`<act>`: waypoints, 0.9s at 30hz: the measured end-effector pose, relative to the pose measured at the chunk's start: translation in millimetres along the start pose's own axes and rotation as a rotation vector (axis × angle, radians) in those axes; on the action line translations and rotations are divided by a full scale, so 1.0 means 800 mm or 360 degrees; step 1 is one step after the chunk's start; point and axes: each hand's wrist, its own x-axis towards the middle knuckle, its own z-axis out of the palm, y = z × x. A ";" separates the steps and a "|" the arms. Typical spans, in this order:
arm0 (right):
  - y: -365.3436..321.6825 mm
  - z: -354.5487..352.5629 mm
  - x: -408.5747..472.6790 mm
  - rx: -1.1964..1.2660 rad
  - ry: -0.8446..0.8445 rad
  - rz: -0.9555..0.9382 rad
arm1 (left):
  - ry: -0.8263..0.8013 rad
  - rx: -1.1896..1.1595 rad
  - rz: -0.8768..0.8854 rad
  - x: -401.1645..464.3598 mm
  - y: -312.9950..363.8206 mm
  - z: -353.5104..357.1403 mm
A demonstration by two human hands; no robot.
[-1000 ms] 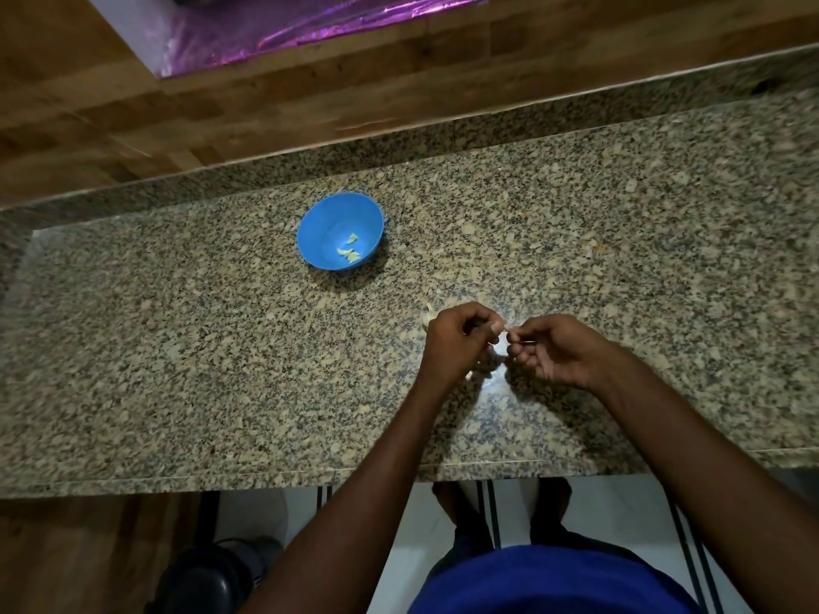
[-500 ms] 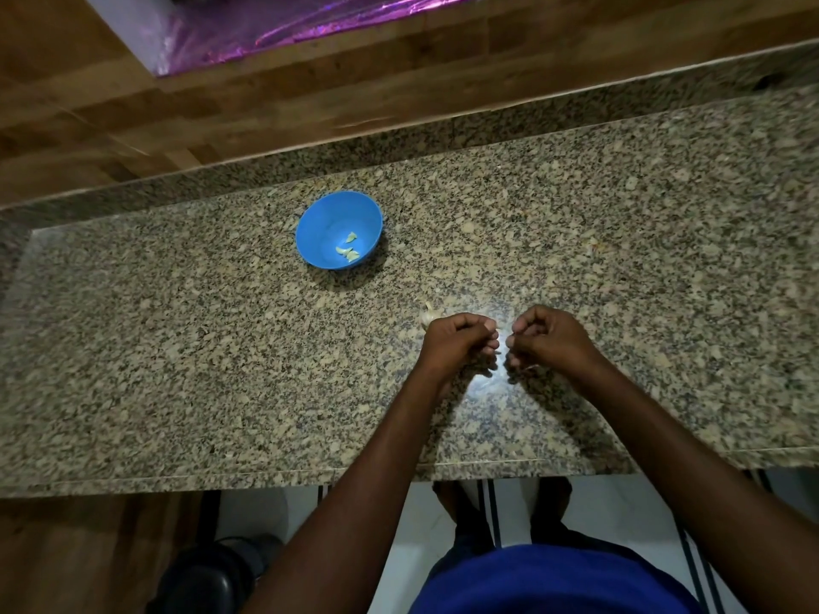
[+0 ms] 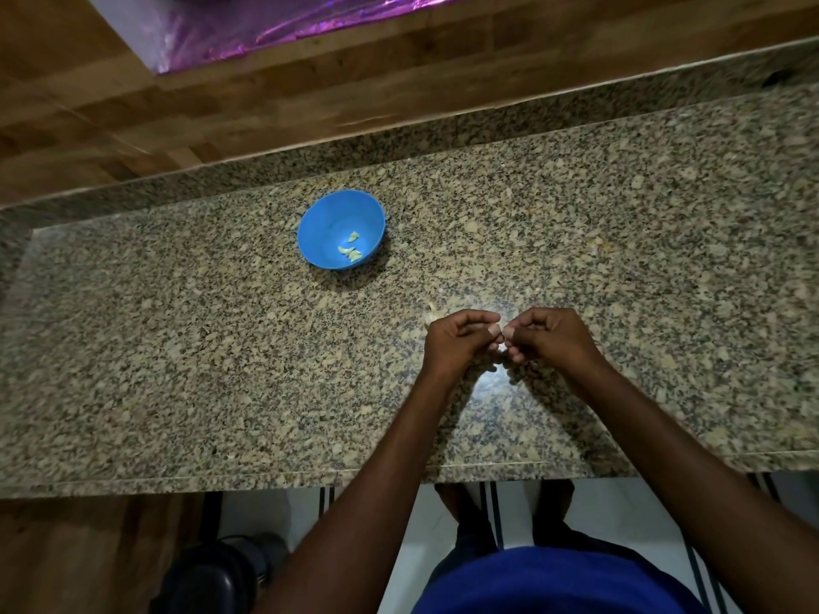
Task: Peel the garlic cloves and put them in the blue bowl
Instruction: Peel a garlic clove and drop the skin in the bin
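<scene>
Left hand (image 3: 456, 343): grip closed on garlic clove (image 3: 500, 347), mostly hidden | Right hand (image 3: 547, 339): fingertips pinched at same clove, hands touching above tabletop (image 3: 177, 347) | Blue bowl (image 3: 340, 229): set well apart, rear-left, peeled pieces (image 3: 350, 252) inside | Loose garlic (image 3: 430, 313): noted just behind left hand.

The worktop (image 3: 177, 347) is speckled granite, with a raised granite lip along its far edge. Behind that runs wood panelling (image 3: 399, 82) — a purple foil sheet (image 3: 288, 19) lies across its top. Below the near edge — white floor (image 3: 620, 507) and a dark round object (image 3: 208, 578).
</scene>
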 end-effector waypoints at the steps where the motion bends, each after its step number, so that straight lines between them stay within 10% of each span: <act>1: -0.001 0.000 0.000 0.0006 0.0006 0.0012 | 0.0000 -0.0002 0.0008 -0.001 -0.002 0.000; 14: -0.006 -0.002 0.005 0.0137 0.0100 0.0305 | -0.0002 0.0007 -0.0050 0.002 0.004 0.002; 27: 0.034 -0.023 0.004 -0.1099 0.0465 -0.0215 | 0.0378 0.1073 0.0402 0.060 0.008 0.014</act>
